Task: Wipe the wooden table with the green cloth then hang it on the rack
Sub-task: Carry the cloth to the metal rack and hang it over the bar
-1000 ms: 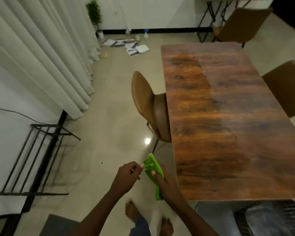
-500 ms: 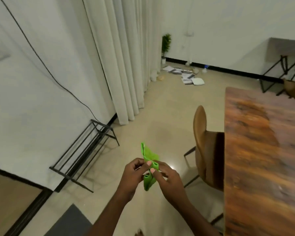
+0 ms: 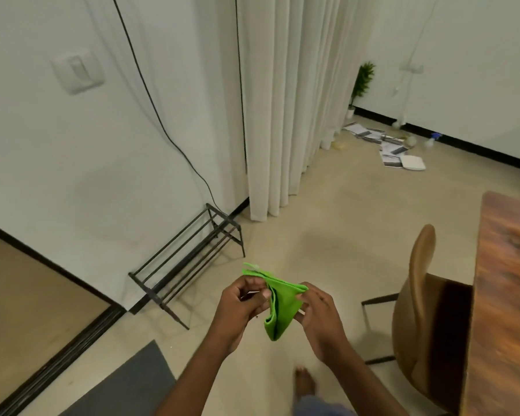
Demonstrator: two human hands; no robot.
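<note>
Beyond the green cloth (image 3: 282,309), the rack (image 3: 189,252) stands against the wall (image 3: 102,175).

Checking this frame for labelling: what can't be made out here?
Head view, one item per line.
wooden table: cut off by the right edge.
green cloth: its folds hide the inner faces; left hand and right hand cover parts of it.
papers on the floor: too small to read.

The green cloth (image 3: 278,310) hung folded in mid-air, well apart from the wooden table (image 3: 508,295). The black rack (image 3: 184,257) stood low against the wall
</note>
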